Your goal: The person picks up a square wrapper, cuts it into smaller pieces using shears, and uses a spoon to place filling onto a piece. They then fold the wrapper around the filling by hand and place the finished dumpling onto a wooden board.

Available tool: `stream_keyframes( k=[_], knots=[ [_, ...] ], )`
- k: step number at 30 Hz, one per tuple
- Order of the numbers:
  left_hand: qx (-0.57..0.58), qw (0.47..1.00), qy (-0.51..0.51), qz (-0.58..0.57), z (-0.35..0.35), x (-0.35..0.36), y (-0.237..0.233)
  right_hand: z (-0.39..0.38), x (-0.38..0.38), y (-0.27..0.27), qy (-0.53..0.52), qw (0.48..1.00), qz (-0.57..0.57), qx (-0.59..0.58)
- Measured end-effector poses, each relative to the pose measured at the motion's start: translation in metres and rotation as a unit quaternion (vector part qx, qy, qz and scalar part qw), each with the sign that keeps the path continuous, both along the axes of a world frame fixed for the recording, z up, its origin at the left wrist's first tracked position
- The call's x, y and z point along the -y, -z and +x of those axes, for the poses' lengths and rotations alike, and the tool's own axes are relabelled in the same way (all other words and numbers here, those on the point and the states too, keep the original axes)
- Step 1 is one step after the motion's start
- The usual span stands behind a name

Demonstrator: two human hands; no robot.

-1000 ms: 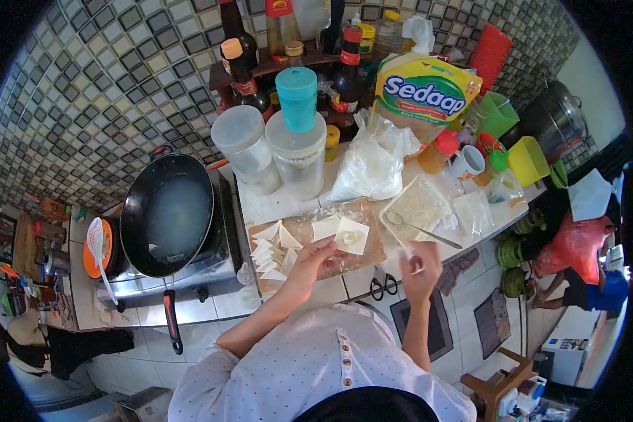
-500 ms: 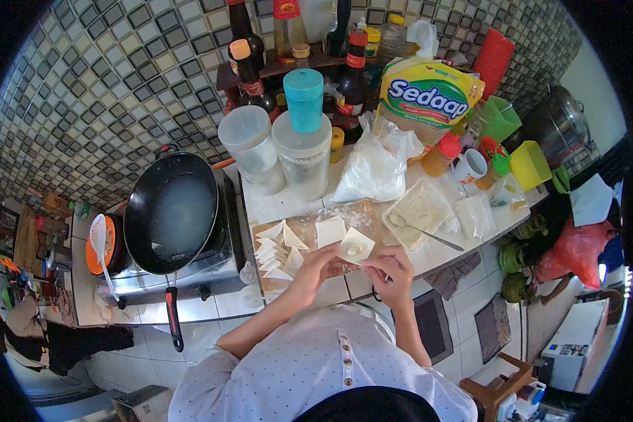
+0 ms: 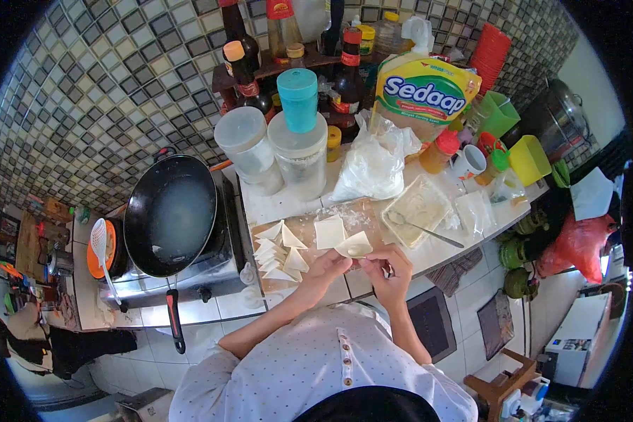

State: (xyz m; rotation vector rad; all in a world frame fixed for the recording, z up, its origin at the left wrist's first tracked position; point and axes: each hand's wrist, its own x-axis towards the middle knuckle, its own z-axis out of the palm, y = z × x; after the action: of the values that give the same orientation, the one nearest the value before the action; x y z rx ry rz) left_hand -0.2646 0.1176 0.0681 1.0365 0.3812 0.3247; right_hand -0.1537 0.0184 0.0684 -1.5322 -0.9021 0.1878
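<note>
A square dumpling wrapper (image 3: pixel 354 243) is pinched between my two hands at the counter's front edge, its near side curling up over a small bulge. My left hand (image 3: pixel 325 273) grips its left edge, thumb against the wrapper. With fingertips pressed together, my right hand (image 3: pixel 389 272) holds the right edge. Behind it lies a stack of flat wrappers (image 3: pixel 330 232) on a floury wooden board (image 3: pixel 362 213). Several folded triangular wrappers (image 3: pixel 281 253) are piled to the left on the board. A plastic tub (image 3: pixel 435 198) with pale filling and a spoon (image 3: pixel 429 231) stands to the right.
A black frying pan (image 3: pixel 172 214) with cloudy liquid sits on the stove (image 3: pixel 224 264) at left, its handle jutting past the counter edge. A slotted ladle (image 3: pixel 100 244) rests beside it. Behind the board stand lidded containers (image 3: pixel 297 151), a bag of white powder (image 3: pixel 373 165) and bottles (image 3: pixel 347 88).
The wrapper, lying open with filling showing in its middle before, has its near side folded upward now. My hands have come closer together around it.
</note>
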Motion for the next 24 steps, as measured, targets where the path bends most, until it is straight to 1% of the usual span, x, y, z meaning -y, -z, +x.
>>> stream_keyframes(
  k=[2, 5, 8, 10, 14, 16, 17, 19, 20, 22, 23, 24],
  knots=[
    [0.008, 1.0, -0.009, 0.004, 0.0, 0.001, 0.004, 0.0, -0.001, 0.0, 0.011, 1.0, 0.001, -0.002],
    [-0.024, 0.999, -0.003, 0.031, -0.001, -0.001, 0.02, 0.002, -0.002, 0.004, 0.033, 0.999, 0.001, 0.007],
    [-0.018, 0.999, -0.005, 0.026, 0.0, 0.001, 0.016, 0.002, -0.003, 0.004, 0.043, 0.999, 0.003, 0.002],
    [-0.034, 0.998, -0.02, 0.055, 0.0, 0.002, 0.014, 0.001, -0.004, 0.003, 0.053, 0.998, -0.002, -0.02],
    [-0.036, 0.997, -0.016, 0.062, 0.0, 0.001, 0.021, 0.001, -0.006, 0.004, 0.061, 0.998, 0.005, -0.007],
    [-0.017, 0.995, -0.025, 0.098, 0.0, 0.001, 0.023, 0.001, -0.006, 0.003, 0.067, 0.998, 0.009, 0.002],
    [-0.018, 0.995, -0.025, 0.097, 0.001, 0.001, 0.023, 0.001, -0.007, 0.003, 0.067, 0.998, 0.009, 0.002],
    [-0.036, 0.986, -0.037, 0.157, 0.001, 0.0, 0.024, 0.001, -0.007, 0.003, 0.071, 0.997, 0.013, 0.002],
    [-0.036, 0.986, -0.037, 0.157, 0.001, 0.0, 0.023, 0.001, -0.007, 0.003, 0.071, 0.997, 0.012, 0.002],
    [-0.05, 0.977, -0.043, 0.203, 0.001, 0.0, 0.016, 0.002, -0.007, 0.004, 0.066, 0.998, 0.013, 0.001],
    [-0.051, 0.977, -0.043, 0.202, 0.0, -0.001, 0.014, 0.002, -0.007, 0.004, 0.067, 0.998, 0.013, 0.0],
    [-0.074, 0.969, -0.028, 0.232, -0.001, -0.002, 0.011, 0.001, -0.007, 0.004, 0.065, 0.998, 0.011, -0.004]
  ],
)
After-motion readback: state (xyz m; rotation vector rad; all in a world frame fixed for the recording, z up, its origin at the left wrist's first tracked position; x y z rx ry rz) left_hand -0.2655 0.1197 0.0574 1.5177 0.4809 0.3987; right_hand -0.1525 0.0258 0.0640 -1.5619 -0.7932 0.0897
